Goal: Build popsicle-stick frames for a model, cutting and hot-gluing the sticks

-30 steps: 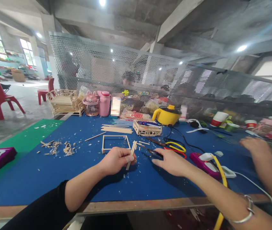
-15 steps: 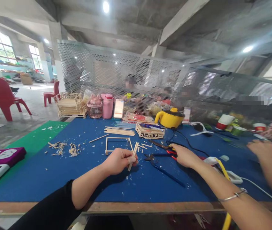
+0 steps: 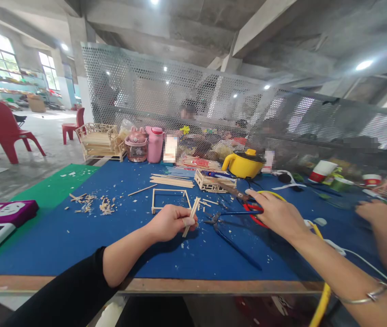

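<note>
My left hand [image 3: 171,222] pinches a few short wooden sticks [image 3: 192,217] upright over the blue mat. A thin rectangular stick frame [image 3: 153,200] lies just behind it. To the right, my right hand [image 3: 278,213] is closed on red-handled shears [image 3: 237,193], whose rusty blades are raised and point left toward the small openwork wooden box [image 3: 214,182]. Blue-handled pliers [image 3: 236,247] lie with their handles spread between my hands. Behind the frame is a bundle of long sticks [image 3: 171,180].
Wood scraps [image 3: 106,205] lie to the left. A yellow pot [image 3: 244,164], pink bottle [image 3: 154,145] and stick rack [image 3: 101,141] stand behind. A purple box [image 3: 6,214] sits far left. Another person's hand [image 3: 372,212] is at the right; a yellow cable [image 3: 323,304] hangs over the front edge.
My right hand has lifted the shears off the mat and moved slightly right and up, with its grip on the handles. My left hand keeps the sticks in much the same place.
</note>
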Available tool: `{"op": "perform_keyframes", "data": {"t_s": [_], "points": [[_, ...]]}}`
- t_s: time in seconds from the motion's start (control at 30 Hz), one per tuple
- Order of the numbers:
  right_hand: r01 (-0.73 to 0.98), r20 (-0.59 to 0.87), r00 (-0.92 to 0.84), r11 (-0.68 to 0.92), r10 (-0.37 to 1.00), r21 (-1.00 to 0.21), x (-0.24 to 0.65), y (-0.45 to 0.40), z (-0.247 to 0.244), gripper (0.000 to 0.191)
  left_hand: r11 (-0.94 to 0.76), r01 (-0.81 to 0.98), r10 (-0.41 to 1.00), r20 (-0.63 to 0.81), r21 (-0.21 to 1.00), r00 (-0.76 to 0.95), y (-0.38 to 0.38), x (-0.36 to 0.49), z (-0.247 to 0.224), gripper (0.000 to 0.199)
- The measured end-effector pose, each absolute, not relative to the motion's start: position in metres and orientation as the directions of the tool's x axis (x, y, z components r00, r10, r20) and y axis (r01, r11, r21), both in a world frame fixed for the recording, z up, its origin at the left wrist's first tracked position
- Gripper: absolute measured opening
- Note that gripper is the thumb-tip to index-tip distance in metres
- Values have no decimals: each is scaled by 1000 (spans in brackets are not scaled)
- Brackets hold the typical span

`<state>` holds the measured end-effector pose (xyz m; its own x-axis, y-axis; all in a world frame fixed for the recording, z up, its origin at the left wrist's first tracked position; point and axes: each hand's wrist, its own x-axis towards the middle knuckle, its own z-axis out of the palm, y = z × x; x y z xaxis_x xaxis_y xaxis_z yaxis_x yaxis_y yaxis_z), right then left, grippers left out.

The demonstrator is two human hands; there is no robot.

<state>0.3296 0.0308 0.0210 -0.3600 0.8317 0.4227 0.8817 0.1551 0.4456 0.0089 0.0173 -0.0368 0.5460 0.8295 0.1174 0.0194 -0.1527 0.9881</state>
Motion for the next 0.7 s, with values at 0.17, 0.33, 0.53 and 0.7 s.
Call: {"op": "perform_keyframes", "data": {"t_s": [0.17, 0.33, 0.53, 0.7], "points": [[850, 427, -352, 93, 833, 519, 327, 34, 28, 54, -232, 49, 840, 174, 972, 514, 18, 6, -37, 20], [929, 448, -208, 33, 869, 368, 342, 24, 35, 50, -184, 51, 848, 132, 982, 513, 20, 8, -39, 22], [833, -50, -43, 8, 998, -553, 301, -16, 40, 40, -97, 43, 845, 59, 994, 532, 16, 6, -27, 26], [423, -336, -397, -155, 854, -893, 247, -39, 38, 50, 164, 38, 784, -154, 986, 602, 13, -9, -6, 43]]}}
